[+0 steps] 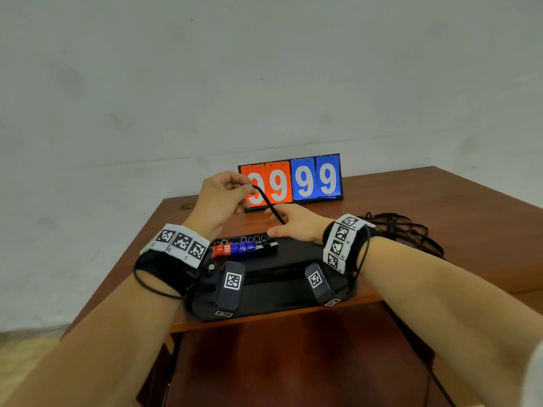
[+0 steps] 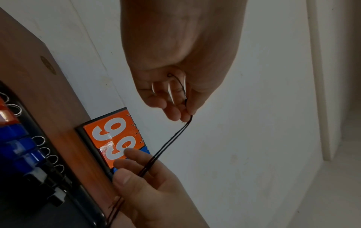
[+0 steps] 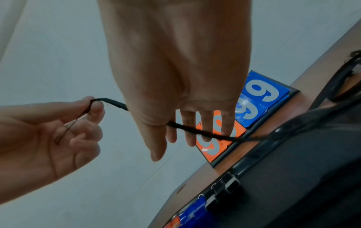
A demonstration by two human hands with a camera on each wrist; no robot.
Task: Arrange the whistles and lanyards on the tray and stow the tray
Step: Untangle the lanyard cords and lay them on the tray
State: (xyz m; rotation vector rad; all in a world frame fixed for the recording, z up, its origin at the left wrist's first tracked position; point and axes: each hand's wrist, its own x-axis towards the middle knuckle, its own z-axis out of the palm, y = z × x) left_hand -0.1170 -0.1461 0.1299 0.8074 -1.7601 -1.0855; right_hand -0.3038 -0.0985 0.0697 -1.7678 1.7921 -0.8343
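Note:
A black lanyard (image 1: 270, 205) is stretched between my hands above the back of the black tray (image 1: 293, 257). My left hand (image 1: 249, 188) pinches its thin looped end between thumb and forefinger, raised in front of the scoreboard. The doubled cord (image 2: 171, 138) slopes down into my right hand (image 1: 271, 221), whose fingers (image 3: 207, 128) are straight with the cord (image 3: 195, 132) running across them. A row of red, blue and black whistles (image 1: 244, 248) with metal rings lies along the tray's far left edge.
A tangled pile of black lanyards (image 1: 405, 230) lies on the brown table (image 1: 440, 201) right of the tray. A flip scoreboard (image 1: 317, 180) showing 99 99 stands at the back against the wall. The tray sits at the table's front edge.

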